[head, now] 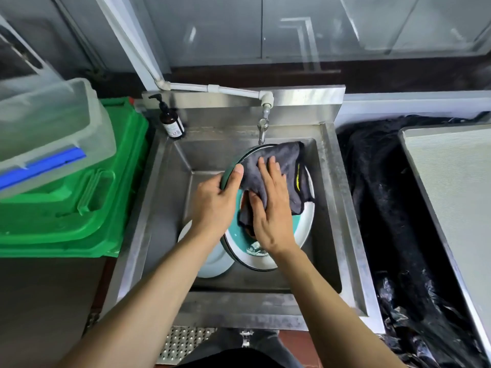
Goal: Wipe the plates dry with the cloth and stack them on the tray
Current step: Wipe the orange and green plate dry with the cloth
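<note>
Pinching the plate [300, 229] rim, the left grip [215, 205] steadies it; right grip [271, 208], seemingly spread, presses the cloth [281, 166].

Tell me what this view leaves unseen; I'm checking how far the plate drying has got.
Head view only:
- Teal plate face: mostly covered by the grey cloth and right hand.
- White plate in the sink: mostly behind the left hand and forearm.
- Bottle label: too small to read.
- Any moisture remaining: indiscernible.
</note>
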Demonstrator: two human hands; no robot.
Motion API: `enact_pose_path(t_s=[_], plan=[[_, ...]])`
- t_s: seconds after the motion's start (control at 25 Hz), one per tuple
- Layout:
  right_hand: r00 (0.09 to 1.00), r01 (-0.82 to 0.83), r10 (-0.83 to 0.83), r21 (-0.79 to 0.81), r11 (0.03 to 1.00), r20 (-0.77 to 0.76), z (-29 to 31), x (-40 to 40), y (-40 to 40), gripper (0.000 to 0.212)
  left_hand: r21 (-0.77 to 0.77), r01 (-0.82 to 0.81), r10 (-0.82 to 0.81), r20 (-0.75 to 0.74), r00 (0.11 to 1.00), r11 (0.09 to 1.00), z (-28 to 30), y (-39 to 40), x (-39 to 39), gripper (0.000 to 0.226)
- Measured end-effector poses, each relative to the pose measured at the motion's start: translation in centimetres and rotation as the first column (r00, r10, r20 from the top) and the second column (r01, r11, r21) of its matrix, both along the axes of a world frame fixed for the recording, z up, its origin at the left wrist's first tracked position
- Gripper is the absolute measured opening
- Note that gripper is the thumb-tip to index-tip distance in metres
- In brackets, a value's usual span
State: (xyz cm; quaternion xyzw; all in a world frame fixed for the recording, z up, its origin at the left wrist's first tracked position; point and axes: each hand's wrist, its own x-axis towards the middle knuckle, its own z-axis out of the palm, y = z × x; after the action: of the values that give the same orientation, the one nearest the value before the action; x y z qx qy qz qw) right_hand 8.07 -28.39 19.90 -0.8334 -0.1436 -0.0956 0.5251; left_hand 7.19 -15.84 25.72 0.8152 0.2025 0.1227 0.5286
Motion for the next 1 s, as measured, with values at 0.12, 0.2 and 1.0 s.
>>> enact_pose_path(t_s=[0.12, 0.2, 1.0], plan=[[0.989, -0.087, 0.087, -0.007, 0.996, 0.120, 0.4, -0.2, 1.1, 0.057, -0.055, -0.026, 0.026, 0.010, 1.000, 0.998, 0.6, 0.9, -0.3, 0.031], [0.997, 0.031, -0.034, 0.040, 0.999, 0.068, 0.6, 0.8, 0.8, 0.054, -0.032, -0.016, 0.017, 0.006, 1.000, 0.999, 0.6, 1.2, -0.6, 0.042], [0.958, -0.275, 0.278, 0.051, 0.960, -0.073, 1.2, -8.2, 1.6, 0.034, -0.044, -0.109, 0.111, 0.040, 0.993, 0.993, 3.5, 4.1, -0.1, 0.060]])
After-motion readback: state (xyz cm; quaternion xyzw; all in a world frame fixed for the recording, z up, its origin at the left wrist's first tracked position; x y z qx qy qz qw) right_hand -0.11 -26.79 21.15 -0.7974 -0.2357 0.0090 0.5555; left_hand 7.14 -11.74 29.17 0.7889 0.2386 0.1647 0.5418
